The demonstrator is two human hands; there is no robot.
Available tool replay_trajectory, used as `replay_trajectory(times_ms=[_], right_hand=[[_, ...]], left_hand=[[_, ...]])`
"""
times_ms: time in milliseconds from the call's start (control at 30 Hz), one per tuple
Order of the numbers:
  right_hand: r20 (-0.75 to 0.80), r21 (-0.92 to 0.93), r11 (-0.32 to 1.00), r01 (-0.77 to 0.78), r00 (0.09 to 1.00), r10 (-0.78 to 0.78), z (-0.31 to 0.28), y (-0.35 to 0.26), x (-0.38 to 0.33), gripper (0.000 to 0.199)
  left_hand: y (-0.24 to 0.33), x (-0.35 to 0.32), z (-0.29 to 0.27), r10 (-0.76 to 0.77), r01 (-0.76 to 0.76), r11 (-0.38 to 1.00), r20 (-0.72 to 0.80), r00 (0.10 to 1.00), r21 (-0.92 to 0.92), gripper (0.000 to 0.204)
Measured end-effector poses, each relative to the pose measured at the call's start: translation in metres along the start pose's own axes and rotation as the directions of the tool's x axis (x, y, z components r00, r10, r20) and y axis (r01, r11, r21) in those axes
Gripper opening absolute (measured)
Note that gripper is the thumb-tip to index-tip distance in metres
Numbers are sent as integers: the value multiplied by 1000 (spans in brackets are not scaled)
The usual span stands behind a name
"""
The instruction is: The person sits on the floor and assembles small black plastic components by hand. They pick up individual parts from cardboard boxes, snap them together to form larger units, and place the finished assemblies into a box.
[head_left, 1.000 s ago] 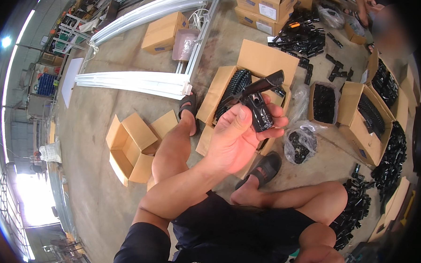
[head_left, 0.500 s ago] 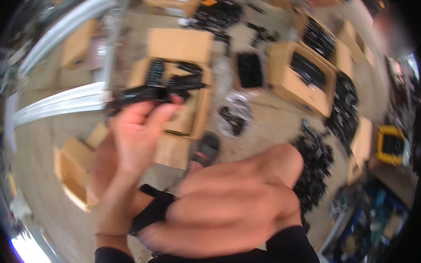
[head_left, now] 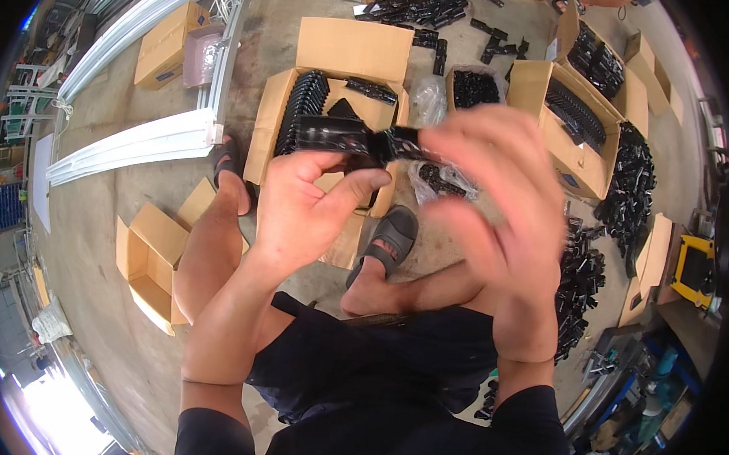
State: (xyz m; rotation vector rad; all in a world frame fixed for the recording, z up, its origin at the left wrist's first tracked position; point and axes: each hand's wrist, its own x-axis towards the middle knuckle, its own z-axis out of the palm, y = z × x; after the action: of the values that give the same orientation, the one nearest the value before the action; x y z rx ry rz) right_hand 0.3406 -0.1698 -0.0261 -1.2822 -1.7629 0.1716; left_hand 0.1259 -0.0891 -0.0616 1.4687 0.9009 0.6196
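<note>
Open carton (head_left: 354, 46), black parts (head_left: 307, 99) inside, held black fitting (head_left: 332, 135) above

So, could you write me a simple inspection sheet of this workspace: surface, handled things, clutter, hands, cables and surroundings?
Surface: grey floor, stained in places.
Handled things: a glossy black part, held above an open carton with a row of black pieces.
Clutter: a heap of black parts on the right; another open carton on the left.
Hands: left hand grips the part; right hand is blurred at its right end, contact unclear.
Cables: a coiled white cord, upper left.
Surroundings: long white profiles left, a yellow-framed object right.
</note>
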Motion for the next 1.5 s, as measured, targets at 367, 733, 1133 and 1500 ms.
replay_trajectory(times_ms=[367, 733, 1133, 1500], right_hand=[[267, 478, 775, -414, 909, 321, 54, 44, -23, 43], [211, 597, 633, -493, 858, 469, 79, 58, -36, 35], [-89, -225, 356, -907, 383, 920, 141, 282, -141, 22], [76, -700, 336, -631, 402, 912, 158, 371, -133, 31]], left_hand=[[-24, 2, 7, 138, -142, 928, 37, 990, 344, 54], [-14, 8, 9, 89, -87, 995, -59, 994, 44, 49], [5, 15, -27, 203, -202, 979, -258, 945, 30, 34], [-5, -1, -80, 229, -148, 946, -271, 935, 290, 30]])
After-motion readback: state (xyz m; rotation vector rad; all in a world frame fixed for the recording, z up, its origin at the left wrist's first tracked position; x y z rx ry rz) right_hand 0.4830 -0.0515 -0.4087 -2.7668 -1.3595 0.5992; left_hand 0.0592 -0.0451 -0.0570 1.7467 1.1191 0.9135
